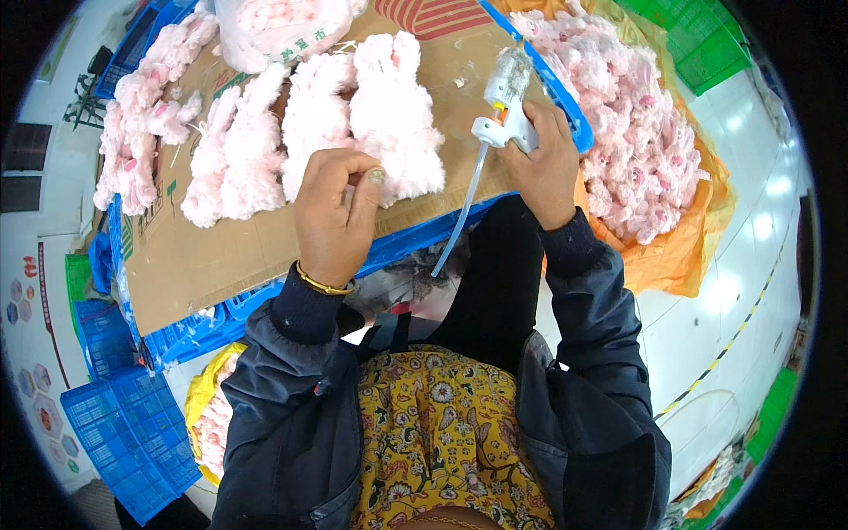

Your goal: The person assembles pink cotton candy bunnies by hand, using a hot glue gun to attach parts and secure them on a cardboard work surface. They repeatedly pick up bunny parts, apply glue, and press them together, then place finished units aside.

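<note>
I see right hand (541, 168) clenched round white glue gun (505, 104), upper centre of frame, nozzle aimed away toward board, clear glue stick trailing down behind. Left hand (336, 216), centre, fingers pinched shut on something small; cannot tell what. It touches lower edge of nearest pink plush toy (393, 115), probably steadying it. More plush pieces (234, 159) lie in row on cardboard sheet (203, 261) over blue crate (190, 336). Orange bag (680, 252), right, heaped with pink toys.

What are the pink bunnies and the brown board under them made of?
The pink bunnies look like soft plush fabric: fluffy, long-piled, matte. The brown board seems plain cardboard: flat, dull brown, with printed marks. The glue gun in the right hand looks like white hard plastic, smooth and slightly shiny.
</note>
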Motion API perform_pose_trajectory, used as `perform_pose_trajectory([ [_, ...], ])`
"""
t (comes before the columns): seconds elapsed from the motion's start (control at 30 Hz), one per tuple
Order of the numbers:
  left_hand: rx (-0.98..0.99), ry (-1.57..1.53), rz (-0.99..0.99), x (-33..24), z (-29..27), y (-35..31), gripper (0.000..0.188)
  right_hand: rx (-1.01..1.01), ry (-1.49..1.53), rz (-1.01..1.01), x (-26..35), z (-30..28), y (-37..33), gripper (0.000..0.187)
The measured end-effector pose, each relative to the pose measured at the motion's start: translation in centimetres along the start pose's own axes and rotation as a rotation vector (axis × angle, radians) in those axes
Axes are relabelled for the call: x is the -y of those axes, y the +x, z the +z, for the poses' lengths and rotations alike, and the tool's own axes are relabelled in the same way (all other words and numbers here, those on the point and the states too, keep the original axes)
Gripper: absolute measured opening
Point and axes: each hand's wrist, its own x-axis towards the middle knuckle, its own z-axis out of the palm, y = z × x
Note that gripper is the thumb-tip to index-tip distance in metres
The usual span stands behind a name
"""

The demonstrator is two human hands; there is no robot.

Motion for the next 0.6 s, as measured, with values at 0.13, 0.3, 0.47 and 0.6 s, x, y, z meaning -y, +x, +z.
perform_pose_trajectory([
  [0.13,-0.01,-0.031,-0.069,0.0,0.0,-0.1,0.016,0.002,0.036,0.017,0.2,-0.2,0.1,0.041],
  [0.3,0.019,-0.037,0.024,-0.5,0.9,0.2,0.018,0.024,0.285,0.109,-0.7,-0.6,-0.3,0.048],
  [0.47,0.019,-0.017,-0.006,0.0,0.8,0.2,0.014,0.188,0.535,0.301,0.6,-4.1,-3.6,0.038],
  [0.6,0.024,0.02,0.02,0.2,0.7,0.3,0.015,0.288,0.92,0.301,4.8,-4.8,-5.6,0.042],
])
